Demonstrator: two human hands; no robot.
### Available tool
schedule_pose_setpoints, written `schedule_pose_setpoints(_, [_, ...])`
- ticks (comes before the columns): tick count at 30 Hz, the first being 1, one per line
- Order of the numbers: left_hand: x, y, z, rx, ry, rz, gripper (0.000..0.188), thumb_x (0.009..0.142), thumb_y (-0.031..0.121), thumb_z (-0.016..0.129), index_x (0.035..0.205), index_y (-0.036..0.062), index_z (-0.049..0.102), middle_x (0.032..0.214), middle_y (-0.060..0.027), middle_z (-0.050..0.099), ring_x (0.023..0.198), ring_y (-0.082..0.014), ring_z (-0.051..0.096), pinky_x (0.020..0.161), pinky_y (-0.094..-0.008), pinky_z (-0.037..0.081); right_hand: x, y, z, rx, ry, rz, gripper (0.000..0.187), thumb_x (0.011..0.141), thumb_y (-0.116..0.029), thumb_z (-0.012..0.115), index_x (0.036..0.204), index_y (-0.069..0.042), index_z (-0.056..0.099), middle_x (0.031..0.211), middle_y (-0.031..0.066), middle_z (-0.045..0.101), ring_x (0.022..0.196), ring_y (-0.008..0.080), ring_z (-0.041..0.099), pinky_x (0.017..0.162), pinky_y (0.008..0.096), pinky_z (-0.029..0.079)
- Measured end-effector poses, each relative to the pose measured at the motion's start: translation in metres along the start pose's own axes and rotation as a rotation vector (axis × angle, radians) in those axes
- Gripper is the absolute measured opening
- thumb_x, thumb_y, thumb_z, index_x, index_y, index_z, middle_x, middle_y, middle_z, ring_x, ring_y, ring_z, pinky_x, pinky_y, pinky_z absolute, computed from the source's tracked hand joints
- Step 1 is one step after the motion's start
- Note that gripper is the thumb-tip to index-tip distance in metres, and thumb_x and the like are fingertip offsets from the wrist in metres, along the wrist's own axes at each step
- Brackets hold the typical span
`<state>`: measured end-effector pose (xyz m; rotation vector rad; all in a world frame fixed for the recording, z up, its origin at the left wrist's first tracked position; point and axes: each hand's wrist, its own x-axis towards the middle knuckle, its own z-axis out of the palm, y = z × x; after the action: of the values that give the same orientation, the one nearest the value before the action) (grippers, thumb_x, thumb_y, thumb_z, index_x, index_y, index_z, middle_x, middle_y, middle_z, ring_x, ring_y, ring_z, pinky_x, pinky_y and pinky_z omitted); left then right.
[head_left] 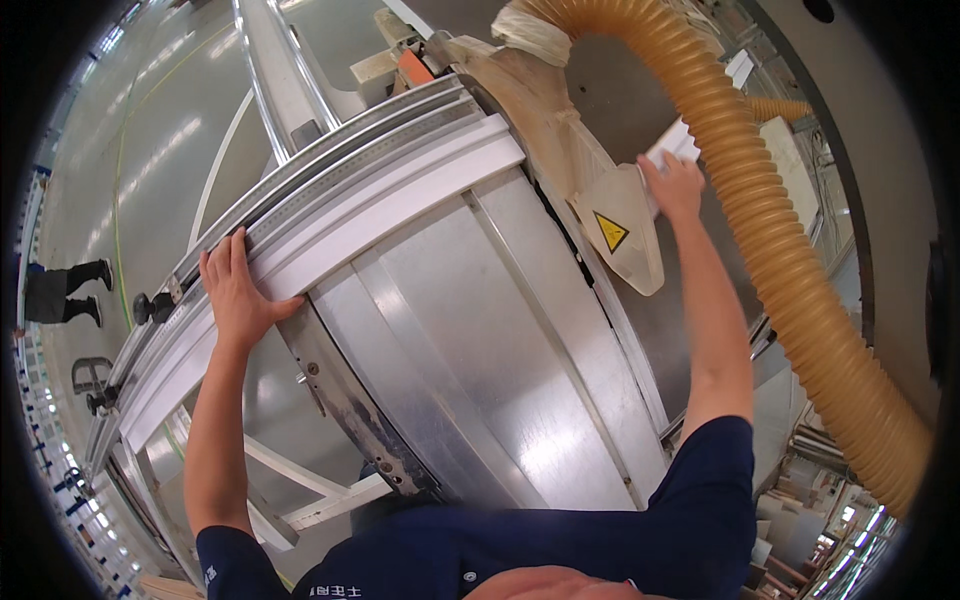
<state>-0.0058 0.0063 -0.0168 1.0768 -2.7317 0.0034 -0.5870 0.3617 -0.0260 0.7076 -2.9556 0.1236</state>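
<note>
Factory saw worktop (480, 330): left hand (238, 290) flat, steadying white strip (400, 205); right hand (672, 185) grips strip's far end (672, 148), past guard (620, 230), feeding.

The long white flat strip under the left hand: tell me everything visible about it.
The long white flat strip looks like smooth painted or plastic-coated moulding. It lies flat across the grey metal saw table, beside the ribbed grey metal fence. The left hand presses palm-down on it. Its far end passes under the beige blade guard, where the right hand touches a white piece, seemingly the same strip.
</note>
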Motion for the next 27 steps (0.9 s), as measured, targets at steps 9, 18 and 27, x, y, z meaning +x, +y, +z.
schedule_pose_setpoints(9, [0.004,-0.002,-0.01,-0.053,0.004,0.022,0.13,0.048,0.05,0.095,0.155,0.0041,0.037,0.148,-0.0151,0.046,0.143,-0.0325,0.039,0.129,-0.0536,0.014,-0.033,0.021,-0.012,0.161,-0.198,0.382,0.105,0.074,-0.052,0.08,0.156,0.0,0.04,0.147,0.0295,0.056,0.137,0.0413,0.055,0.115,0.0461,0.042])
schedule_pose_setpoints(18, [-0.031,-0.043,-0.033,-0.116,-0.132,0.283,0.109,0.069,0.03,0.084,0.164,0.0175,0.031,0.17,-0.0161,0.024,0.16,-0.036,0.015,0.131,-0.0548,0.008,-0.192,0.06,-0.058,0.521,-0.134,0.372,0.116,0.068,-0.026,0.083,0.161,0.006,0.023,0.143,0.0258,0.057,0.131,0.0342,0.058,0.111,0.0404,0.046])
schedule_pose_setpoints(27, [-0.104,-0.124,0.002,0.21,0.104,0.536,0.093,0.079,-0.007,0.058,0.163,0.0232,0.035,0.169,-0.016,0.028,0.156,-0.044,0.022,0.127,-0.0648,0.013,-0.409,-0.021,-0.118,0.838,-0.312,0.418,0.125,0.073,-0.021,0.086,0.167,-0.002,0.005,0.159,0.0241,0.038,0.141,0.0345,0.047,0.116,0.0439,0.041])
